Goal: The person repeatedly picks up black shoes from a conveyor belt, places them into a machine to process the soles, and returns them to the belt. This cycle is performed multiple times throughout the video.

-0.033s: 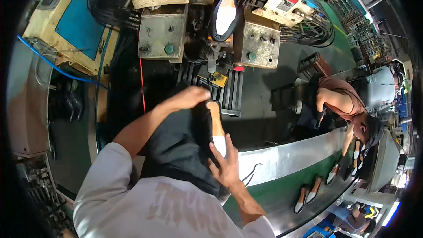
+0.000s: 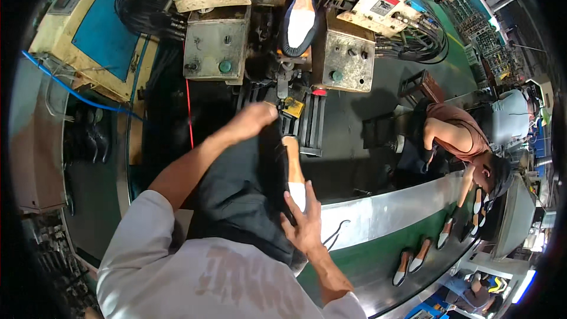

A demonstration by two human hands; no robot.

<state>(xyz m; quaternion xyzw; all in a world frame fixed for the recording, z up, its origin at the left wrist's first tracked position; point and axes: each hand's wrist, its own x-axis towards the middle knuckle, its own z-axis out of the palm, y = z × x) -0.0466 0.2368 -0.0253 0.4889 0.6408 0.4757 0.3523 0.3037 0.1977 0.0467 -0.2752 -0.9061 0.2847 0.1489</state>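
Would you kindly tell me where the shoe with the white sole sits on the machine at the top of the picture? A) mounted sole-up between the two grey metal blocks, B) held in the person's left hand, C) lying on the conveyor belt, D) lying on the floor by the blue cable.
A: the shoe stands sole-up on the machine, between the left metal block and the right metal block, with no hand on it.

A shoe factory floor: heavy grey metal press machine [image 2: 215,41] with thick black hoses [image 2: 139,0], black-and-white shoe upper [image 2: 300,18] clamped sole-up, green conveyor belt [image 2: 378,260] carrying unfinished shoes [image 2: 413,260], another seated worker [image 2: 460,136] alongside.
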